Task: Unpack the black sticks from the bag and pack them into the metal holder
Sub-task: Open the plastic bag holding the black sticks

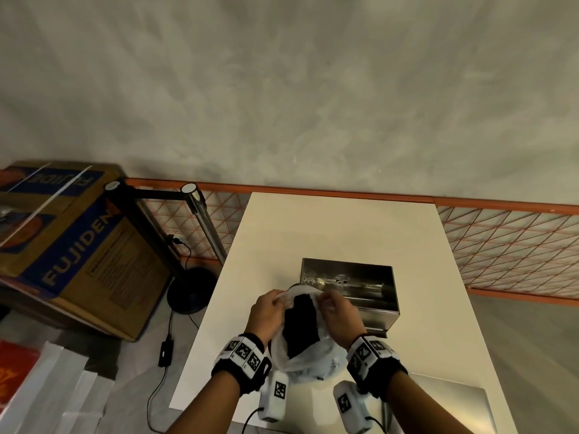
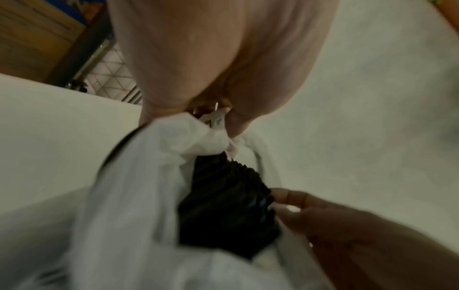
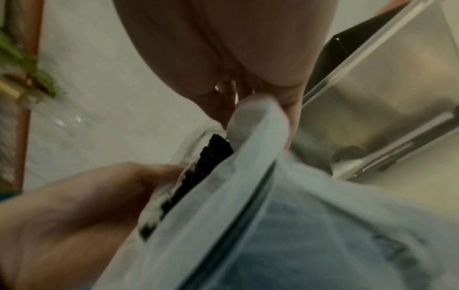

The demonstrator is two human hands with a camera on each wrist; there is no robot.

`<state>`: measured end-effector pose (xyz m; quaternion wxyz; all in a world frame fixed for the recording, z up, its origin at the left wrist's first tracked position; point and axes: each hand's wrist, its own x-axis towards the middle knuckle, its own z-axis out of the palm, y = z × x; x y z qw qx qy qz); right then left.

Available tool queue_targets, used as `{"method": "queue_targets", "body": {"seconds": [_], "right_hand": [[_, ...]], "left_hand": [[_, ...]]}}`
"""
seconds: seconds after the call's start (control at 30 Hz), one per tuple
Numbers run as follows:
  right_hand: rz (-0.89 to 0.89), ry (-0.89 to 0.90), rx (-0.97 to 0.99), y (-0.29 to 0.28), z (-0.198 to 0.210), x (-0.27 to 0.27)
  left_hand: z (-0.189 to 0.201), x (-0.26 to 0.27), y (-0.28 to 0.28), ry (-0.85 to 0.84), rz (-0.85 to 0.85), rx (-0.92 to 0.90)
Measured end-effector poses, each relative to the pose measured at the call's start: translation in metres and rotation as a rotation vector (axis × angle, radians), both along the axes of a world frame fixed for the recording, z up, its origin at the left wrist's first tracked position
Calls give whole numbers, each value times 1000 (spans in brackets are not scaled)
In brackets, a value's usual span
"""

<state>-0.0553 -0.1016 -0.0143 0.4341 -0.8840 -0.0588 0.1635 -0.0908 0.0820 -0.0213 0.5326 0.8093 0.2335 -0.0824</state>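
Note:
A white plastic bag (image 1: 308, 361) is held over the white table (image 1: 438, 308), its mouth pulled apart. A bundle of black sticks (image 1: 300, 324) shows inside it, ends up. My left hand (image 1: 266, 311) pinches the bag's left rim, and my right hand (image 1: 338, 311) pinches the right rim. In the left wrist view the sticks (image 2: 228, 204) sit between the bag's (image 2: 139, 176) white folds. The right wrist view shows the sticks' ends (image 3: 198, 170) beside the bag wall (image 3: 248, 186). The metal holder (image 1: 349, 289), a shiny open box (image 3: 385, 98), stands just behind the bag.
A cardboard box (image 1: 72, 245) and a black floor stand (image 1: 191, 289) with a cable sit left of the table. An orange wire grid (image 1: 517, 245) runs along the wall behind. A grey flat sheet (image 1: 454, 402) lies at the table's near right.

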Motion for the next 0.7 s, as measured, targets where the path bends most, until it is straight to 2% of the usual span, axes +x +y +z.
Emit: {"method": "queue_targets", "body": {"seconds": [0.2, 0.3, 0.37, 0.47, 0.57, 0.63, 0.7], "right_hand": [[-240, 169, 172, -11, -21, 10], [-325, 233, 252, -19, -25, 14], [-327, 259, 282, -21, -25, 14], [-333, 294, 271, -20, -28, 13], [-324, 304, 225, -23, -32, 12], [-289, 288, 186, -28, -35, 13], [-252, 254, 145, -32, -29, 12]], "left_hand": [[7, -10, -5, 97, 169, -470], [10, -13, -3, 220, 246, -656], [12, -13, -3, 259, 277, -718], [8, -11, -3, 230, 291, -640], [0, -12, -1, 171, 226, -365], [0, -15, 1, 235, 168, -234], [2, -20, 6, 277, 154, -227]]}}
